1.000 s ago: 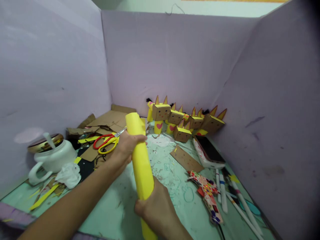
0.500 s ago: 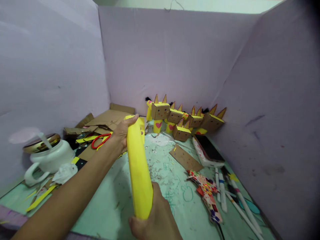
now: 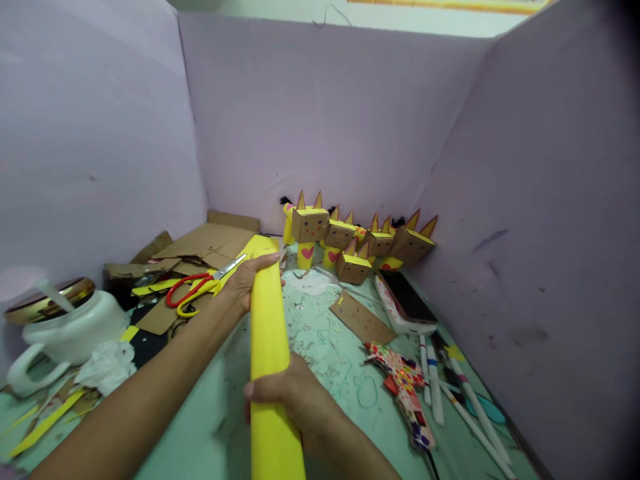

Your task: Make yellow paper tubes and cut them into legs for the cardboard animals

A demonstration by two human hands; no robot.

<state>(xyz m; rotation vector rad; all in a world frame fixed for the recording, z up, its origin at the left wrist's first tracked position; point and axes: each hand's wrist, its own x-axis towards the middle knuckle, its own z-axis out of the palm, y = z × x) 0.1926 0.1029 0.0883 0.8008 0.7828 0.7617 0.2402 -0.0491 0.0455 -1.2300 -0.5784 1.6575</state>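
A long roll of yellow paper (image 3: 267, 327) runs from the bottom of the view toward the back of the green table (image 3: 330, 333). My left hand (image 3: 247, 280) is closed round its far end, close to the red-and-yellow scissors (image 3: 197, 287). My right hand (image 3: 290, 400) grips the roll lower down, fingers wrapped over its top. Both hands hold the roll just above the table.
Several small cardboard box figures with yellow ears (image 3: 350, 243) stand at the back wall. Cardboard scraps (image 3: 210, 243) lie at back left, a white pot with a gold lid (image 3: 60, 327) at left. A phone (image 3: 405, 300), a patterned glue gun (image 3: 403, 387) and markers (image 3: 450, 393) lie at right. Purple partition walls enclose the table.
The roll has been lowered and turned to point straight away from me. My right hand shifted from under its near end to gripping over the top. The camera panned slightly right.
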